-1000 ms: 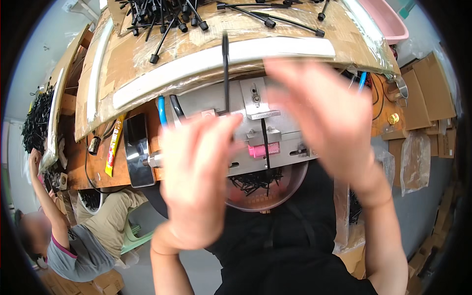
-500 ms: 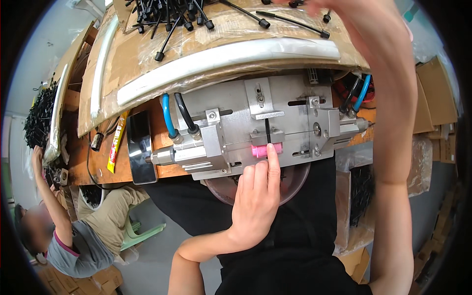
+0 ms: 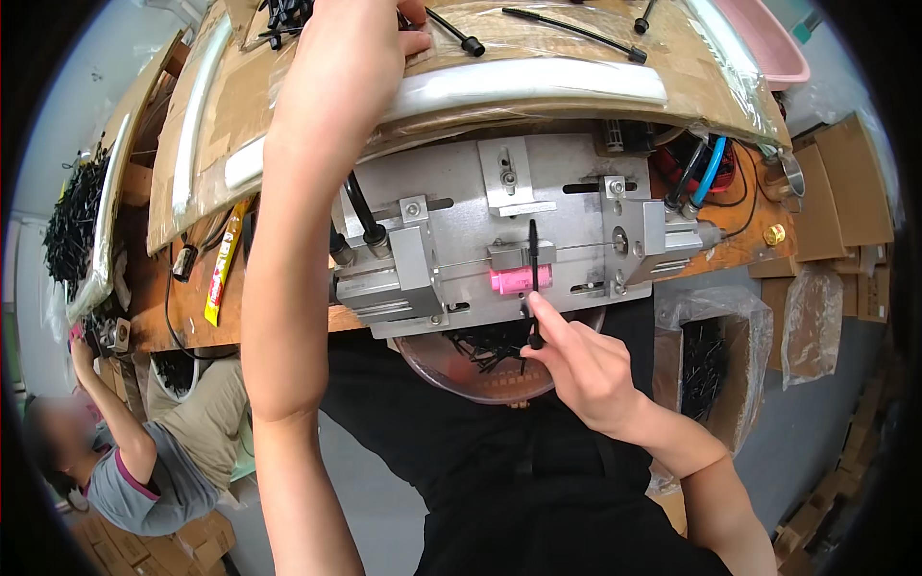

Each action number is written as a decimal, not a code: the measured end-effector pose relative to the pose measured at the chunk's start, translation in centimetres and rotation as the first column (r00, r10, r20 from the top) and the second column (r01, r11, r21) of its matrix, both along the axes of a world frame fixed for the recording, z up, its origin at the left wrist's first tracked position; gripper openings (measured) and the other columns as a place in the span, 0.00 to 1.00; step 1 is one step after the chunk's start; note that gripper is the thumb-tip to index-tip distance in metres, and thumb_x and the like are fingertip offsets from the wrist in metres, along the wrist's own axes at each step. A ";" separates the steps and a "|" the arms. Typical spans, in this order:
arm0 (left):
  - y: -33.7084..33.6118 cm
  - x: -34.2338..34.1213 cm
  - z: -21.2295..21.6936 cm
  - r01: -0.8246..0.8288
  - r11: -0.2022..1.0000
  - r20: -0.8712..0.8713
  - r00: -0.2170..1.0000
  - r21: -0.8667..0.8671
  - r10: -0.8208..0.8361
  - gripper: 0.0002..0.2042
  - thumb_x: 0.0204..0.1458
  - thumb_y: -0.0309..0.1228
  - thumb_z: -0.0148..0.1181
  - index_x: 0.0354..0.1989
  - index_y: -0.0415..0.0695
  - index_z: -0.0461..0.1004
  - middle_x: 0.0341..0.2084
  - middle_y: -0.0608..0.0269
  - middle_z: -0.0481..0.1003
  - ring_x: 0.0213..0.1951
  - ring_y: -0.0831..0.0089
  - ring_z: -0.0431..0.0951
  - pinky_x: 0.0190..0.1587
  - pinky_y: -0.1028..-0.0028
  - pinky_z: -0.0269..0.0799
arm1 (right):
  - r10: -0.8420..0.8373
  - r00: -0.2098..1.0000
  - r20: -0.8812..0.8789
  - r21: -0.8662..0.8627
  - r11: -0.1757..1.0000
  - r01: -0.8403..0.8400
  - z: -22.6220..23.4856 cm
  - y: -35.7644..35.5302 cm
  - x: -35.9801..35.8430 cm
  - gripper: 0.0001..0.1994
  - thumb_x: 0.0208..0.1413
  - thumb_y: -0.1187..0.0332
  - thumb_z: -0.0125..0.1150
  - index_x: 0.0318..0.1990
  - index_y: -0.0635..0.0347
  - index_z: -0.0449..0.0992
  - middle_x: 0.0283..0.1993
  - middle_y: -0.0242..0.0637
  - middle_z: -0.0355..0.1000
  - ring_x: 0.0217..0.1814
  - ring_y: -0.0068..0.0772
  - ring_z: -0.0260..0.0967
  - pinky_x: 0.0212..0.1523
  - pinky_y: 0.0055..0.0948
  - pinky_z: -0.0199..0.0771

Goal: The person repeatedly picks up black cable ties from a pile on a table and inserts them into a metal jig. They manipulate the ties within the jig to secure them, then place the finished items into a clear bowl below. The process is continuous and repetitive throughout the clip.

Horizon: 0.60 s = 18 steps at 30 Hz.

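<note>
My right hand point(image 3: 591, 374) pinches a slim black rod point(image 3: 534, 278) near its capped lower end. The rod stands roughly lengthwise over a pink block point(image 3: 509, 279) on the metal fixture point(image 3: 471, 192), its thin end reaching past a small metal holder point(image 3: 509, 253). Whether the rod touches the block, I cannot tell. My left arm stretches up across the fixture's left side, and my left hand point(image 3: 408, 29) is at the top edge, partly cut off, over the cardboard shelf. Its visible thumb and finger are apart, beside a pile of black capped rods point(image 3: 286, 19).
Below the fixture sits a clear bowl point(image 3: 499, 384) of black pieces. Hoses point(image 3: 709, 173) and metal cylinders flank the fixture. White padding point(image 3: 538, 84) edges the cardboard. A lined box point(image 3: 706, 365) of black parts stands right. Another person point(image 3: 158, 470) works at far left.
My left hand has left the pink block and reached up to the shelf. My right hand has come down from the shelf to the fixture and now holds a black rod.
</note>
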<state>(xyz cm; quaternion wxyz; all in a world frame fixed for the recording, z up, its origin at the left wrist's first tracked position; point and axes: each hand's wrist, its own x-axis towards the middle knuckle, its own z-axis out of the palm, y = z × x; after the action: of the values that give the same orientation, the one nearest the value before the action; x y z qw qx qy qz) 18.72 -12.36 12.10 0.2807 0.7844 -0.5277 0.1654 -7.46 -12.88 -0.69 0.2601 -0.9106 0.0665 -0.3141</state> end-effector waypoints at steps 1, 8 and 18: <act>-0.2 -0.1 0.6 -0.005 0.999 -0.088 0.996 0.049 0.009 0.07 0.46 0.22 0.65 0.33 0.34 0.78 0.25 0.47 0.76 0.30 0.57 0.78 0.37 0.65 0.73 | 0.004 1.000 -0.009 -0.015 1.000 -0.004 -0.1 -0.1 0.3 0.30 0.45 0.82 0.68 0.59 0.76 0.68 0.34 0.41 0.74 0.23 0.28 0.67 0.24 0.29 0.69; 4.4 -1.2 -1.2 0.090 0.987 0.077 0.994 -0.136 -0.080 0.11 0.51 0.22 0.61 0.43 0.43 0.78 0.29 0.62 0.72 0.29 0.74 0.67 0.35 0.74 0.67 | 0.007 0.991 -0.137 -0.034 0.999 -0.012 0.7 -0.6 0.6 0.30 0.47 0.76 0.69 0.60 0.72 0.68 0.29 0.34 0.71 0.24 0.28 0.68 0.24 0.29 0.69; 11.4 -15.0 -8.8 0.137 0.982 -0.096 0.987 0.132 -0.125 0.31 0.43 0.19 0.60 0.61 0.28 0.65 0.34 0.58 0.69 0.33 0.67 0.68 0.39 0.72 0.68 | -0.253 0.966 -0.053 -0.352 0.910 0.218 13.6 -9.7 13.4 0.13 0.55 0.68 0.60 0.42 0.71 0.74 0.35 0.51 0.75 0.38 0.44 0.75 0.40 0.35 0.75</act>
<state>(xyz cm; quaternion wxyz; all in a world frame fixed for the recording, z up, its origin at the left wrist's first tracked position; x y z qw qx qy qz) 3.71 -1.01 3.33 0.2585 0.7719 -0.5759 0.0752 5.95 -22.57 12.94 0.0540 -0.9415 0.1327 -0.3051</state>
